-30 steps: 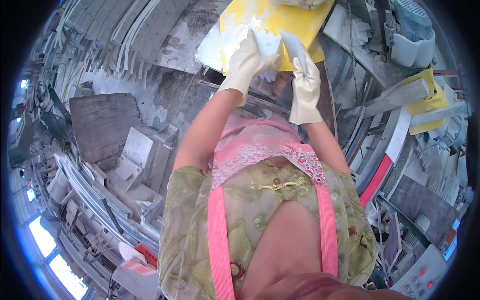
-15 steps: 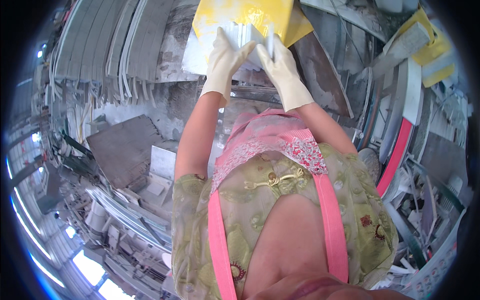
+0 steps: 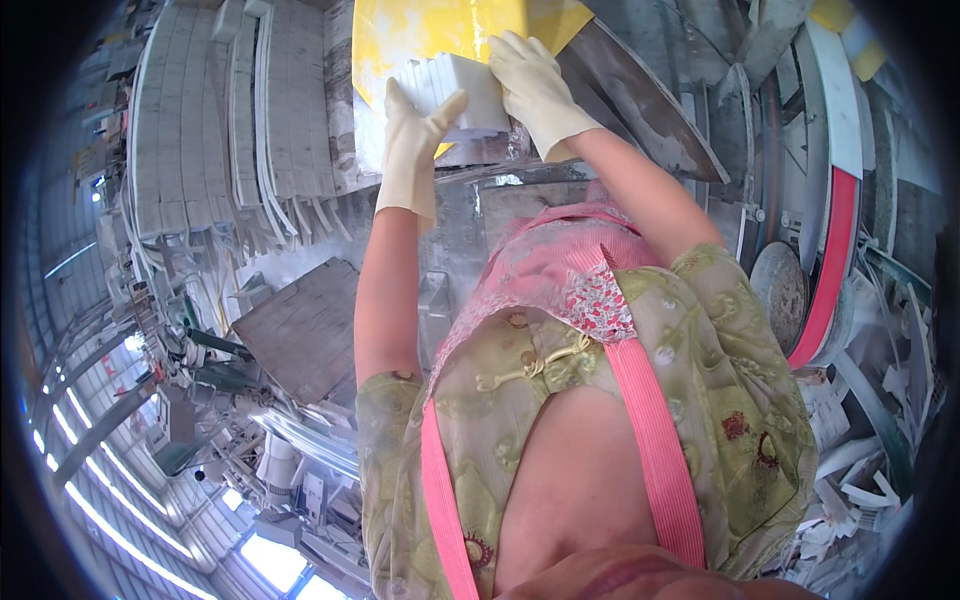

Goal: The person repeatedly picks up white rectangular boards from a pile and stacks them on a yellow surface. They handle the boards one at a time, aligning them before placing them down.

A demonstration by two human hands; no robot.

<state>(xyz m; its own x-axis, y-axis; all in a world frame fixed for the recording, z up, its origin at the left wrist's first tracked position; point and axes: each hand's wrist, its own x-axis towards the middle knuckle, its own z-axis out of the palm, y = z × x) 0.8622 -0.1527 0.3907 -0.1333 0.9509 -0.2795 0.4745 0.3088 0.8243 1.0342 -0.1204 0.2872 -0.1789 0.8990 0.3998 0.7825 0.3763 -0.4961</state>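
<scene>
A stack of white slabs (image 3: 462, 92), set side by side like thick tiles, rests at the near part of a yellow sheet (image 3: 430, 35). My left hand (image 3: 412, 135), in a cream rubber glove, grips its left end, with the thumb across the near side and the fingers up along the edge. At the stack's right end is my right hand (image 3: 535, 90), gloved the same way. Its fingers stretch forward over the yellow sheet, and its palm side is against or very close to the last slab; I cannot tell which.
Long grey strips (image 3: 230, 120) are piled at the left. A dark, worn board (image 3: 660, 95) slants down to the right of the yellow sheet. A brown board (image 3: 300, 325) leans at lower left. Beside my right arm are a red-and-white curved band (image 3: 830, 250) and a round grey disc (image 3: 780, 290).
The stack has shifted left and nearer me with my left hand. My right hand, which was upright around a thin white piece, now lies stretched forward at the stack's right end.
</scene>
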